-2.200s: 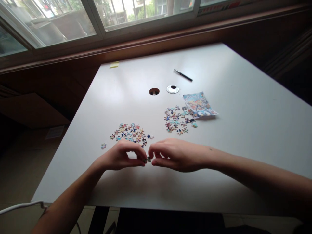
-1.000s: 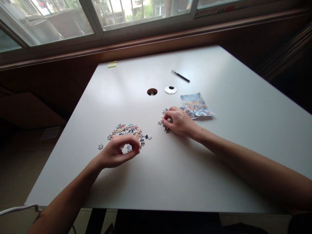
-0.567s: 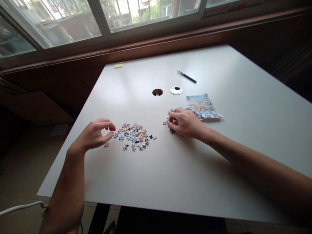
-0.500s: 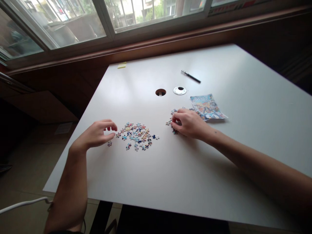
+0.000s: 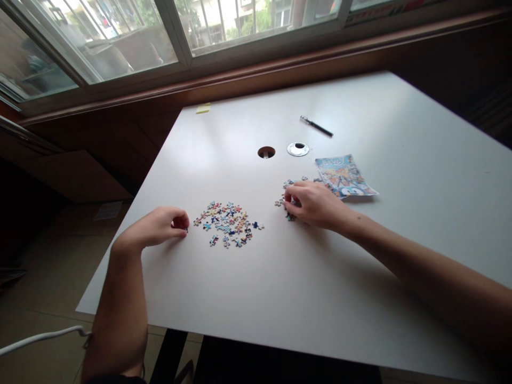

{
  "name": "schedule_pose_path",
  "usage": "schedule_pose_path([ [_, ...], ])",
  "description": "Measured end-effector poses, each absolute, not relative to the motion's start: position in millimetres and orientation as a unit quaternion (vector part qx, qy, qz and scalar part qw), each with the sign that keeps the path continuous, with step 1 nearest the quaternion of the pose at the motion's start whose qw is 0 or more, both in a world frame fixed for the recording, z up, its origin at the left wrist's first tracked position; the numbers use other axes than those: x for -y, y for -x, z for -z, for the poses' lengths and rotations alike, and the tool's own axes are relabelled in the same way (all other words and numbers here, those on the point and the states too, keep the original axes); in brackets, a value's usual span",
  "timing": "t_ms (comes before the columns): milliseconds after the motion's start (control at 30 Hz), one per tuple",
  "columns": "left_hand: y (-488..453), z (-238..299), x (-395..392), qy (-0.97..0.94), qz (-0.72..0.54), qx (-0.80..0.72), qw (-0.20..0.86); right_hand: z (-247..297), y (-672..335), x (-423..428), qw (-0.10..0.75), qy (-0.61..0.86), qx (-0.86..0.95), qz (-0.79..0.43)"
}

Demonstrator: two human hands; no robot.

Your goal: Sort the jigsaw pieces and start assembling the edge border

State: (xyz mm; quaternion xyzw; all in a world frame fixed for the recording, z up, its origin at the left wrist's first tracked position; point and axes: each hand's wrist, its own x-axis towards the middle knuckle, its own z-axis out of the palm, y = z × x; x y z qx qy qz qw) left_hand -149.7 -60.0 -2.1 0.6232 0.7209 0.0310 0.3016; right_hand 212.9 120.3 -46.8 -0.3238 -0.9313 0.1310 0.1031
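Observation:
A loose pile of small colourful jigsaw puzzle pieces (image 5: 228, 221) lies on the white table. Left of that pile, my left hand (image 5: 166, 226) pinches a single jigsaw piece (image 5: 186, 230) at the tabletop; little of the piece shows past the fingertips. My right hand (image 5: 314, 205) is over a second group of jigsaw pieces (image 5: 289, 216), with thumb and forefinger curled together among them. Whatever is between those fingertips is hidden. Just behind the right hand lies a printed picture sheet (image 5: 344, 173), partly beside the second group.
A black pen (image 5: 317, 126) lies far back on the white table (image 5: 248, 288). In front of it are a round metal cap (image 5: 298, 149) and an open cable hole (image 5: 266, 153). A yellow sticker (image 5: 203, 108) marks the back left corner, and a window (image 5: 256, 24) stands behind.
My left hand has lowered slightly and its spread fingers have closed on the lone jigsaw piece at the left. The right hand stays nearly in place, fingers still curled. The view has shifted slightly.

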Motion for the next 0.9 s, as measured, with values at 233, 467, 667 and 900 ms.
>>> schedule_pose_path([
  [233, 146.7, 2.4, 56.7, -0.644, -0.025, -0.704, 0.298, 46.6, -212.8, -117.5, 0.106, 0.306, 0.941, -0.095],
  [467, 138.0, -2.5, 53.6, -0.650, -0.040, -0.697, 0.300, 47.2, -216.8, -126.1, 0.143, 0.307, 0.932, -0.130],
  [667, 122.1, 9.6, 41.3, -0.627, -0.263, -0.678, 0.279, 49.6, -227.8, -142.3, 0.247, 0.380, 0.880, -0.141],
  [900, 76.7, 21.4, 18.6, -0.646, -0.330, -0.642, 0.248, 58.1, -233.4, -142.3, 0.259, 0.370, 0.891, -0.055],
])
